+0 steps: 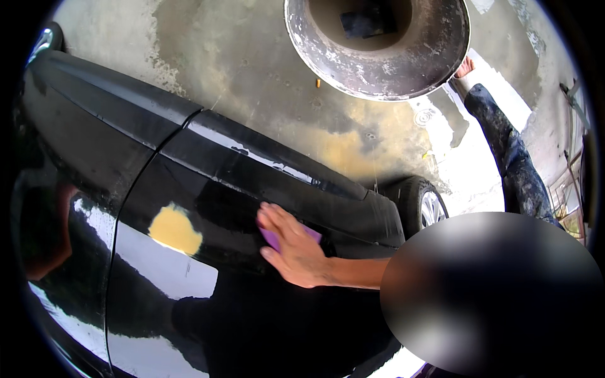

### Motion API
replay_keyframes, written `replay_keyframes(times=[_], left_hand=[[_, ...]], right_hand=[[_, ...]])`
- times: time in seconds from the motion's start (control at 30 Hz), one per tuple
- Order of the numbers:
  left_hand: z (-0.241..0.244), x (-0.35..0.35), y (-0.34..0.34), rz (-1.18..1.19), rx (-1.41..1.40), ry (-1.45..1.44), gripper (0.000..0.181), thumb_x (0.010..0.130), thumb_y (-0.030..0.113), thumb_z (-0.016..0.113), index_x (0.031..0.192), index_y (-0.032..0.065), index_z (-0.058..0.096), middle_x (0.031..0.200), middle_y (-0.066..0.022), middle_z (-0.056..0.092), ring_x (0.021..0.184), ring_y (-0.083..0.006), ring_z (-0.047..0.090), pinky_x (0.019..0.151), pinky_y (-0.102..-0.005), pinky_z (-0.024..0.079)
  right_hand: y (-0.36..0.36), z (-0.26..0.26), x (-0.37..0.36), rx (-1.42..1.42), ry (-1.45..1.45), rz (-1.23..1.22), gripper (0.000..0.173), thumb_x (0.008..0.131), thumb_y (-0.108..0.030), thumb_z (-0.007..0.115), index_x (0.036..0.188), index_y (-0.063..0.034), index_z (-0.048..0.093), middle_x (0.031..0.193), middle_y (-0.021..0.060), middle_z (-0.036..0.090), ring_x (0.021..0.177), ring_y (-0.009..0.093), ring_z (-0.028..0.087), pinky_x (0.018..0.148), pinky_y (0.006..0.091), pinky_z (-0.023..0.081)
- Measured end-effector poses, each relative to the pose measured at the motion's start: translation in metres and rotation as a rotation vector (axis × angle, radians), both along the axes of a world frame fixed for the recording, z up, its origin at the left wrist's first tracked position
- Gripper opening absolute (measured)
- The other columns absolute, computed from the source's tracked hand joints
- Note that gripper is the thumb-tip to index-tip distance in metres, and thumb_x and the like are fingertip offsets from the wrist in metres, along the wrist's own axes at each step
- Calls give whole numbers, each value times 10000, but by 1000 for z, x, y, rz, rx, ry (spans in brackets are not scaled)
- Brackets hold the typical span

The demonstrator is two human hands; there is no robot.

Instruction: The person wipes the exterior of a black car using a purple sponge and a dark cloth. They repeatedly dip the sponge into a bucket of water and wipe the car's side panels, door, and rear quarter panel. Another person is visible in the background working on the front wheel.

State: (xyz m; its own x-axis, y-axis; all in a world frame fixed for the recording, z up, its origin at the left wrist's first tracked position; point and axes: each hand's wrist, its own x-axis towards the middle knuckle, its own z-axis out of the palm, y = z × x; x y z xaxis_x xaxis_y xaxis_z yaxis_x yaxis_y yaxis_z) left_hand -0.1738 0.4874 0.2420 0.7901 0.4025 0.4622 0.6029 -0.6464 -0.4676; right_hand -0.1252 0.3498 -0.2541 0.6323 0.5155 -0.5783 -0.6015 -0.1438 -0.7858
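Observation:
My right hand (pixel 300 253) lies flat with its fingers spread over a purple sheet (pixel 271 239), probably sandpaper. It presses the sheet against the black door (pixel 227 264) of a car. A rounded yellow patch (pixel 176 230), which looks like body filler, sits on the same door left of the hand. The glossy paint carries bright reflections. My left hand is out of view. A blurred oval covers the lower right and hides the upper part of my right arm.
A large bucket (pixel 378 75) holds murky water with a dark piece (pixel 368 21) in it. Beside its rim is what looks like a foot (pixel 465 67), below a stained dark trouser leg (pixel 513 151). A car wheel (pixel 430 208) stands on the wet concrete floor (pixel 246 61).

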Motion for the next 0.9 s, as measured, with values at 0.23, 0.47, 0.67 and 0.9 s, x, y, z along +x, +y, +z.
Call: replay_keyframes(times=[0.23, 0.47, 0.67, 0.9], left_hand=[[0, -5, -1, 3, 11, 5, 642, 986, 194, 769, 1486, -104, 496, 1469, -272, 586, 1223, -341, 641, 1064, -461, 528], [-1, -4, 2, 1, -5, 4, 639, 988, 192, 765, 1487, -103, 495, 1470, -272, 584, 1223, -341, 641, 1063, -461, 529], [-2, -6, 1, 5, 7, -11, 637, 990, 190, 761, 1489, -103, 494, 1472, -272, 583, 1223, -341, 642, 1061, -461, 529], [-4, -9, 4, -9, 9, -6, 634, 992, 188, 757, 1490, -103, 493, 1473, -272, 581, 1223, -342, 642, 1059, -462, 530]], right_hand=[[-7, -16, 0, 68, -61, -21, 661, 1092, -295, 514, 1620, 49, 316, 1698, 218, 309, 1600, 361, 252, 1319, 457, 218], [43, -24, 30, 69, -83, -218, 611, 1054, -210, 557, 1577, 43, 368, 1700, 198, 281, 1568, 404, 281, 1322, 483, 203], [-8, -18, -14, 140, -44, -109, 649, 1039, -197, 565, 1590, 74, 354, 1694, 221, 294, 1585, 398, 260, 1320, 466, 219], [26, -26, 23, 190, -52, -191, 660, 987, -105, 537, 1595, 62, 343, 1688, 239, 283, 1585, 392, 251, 1318, 465, 234]])
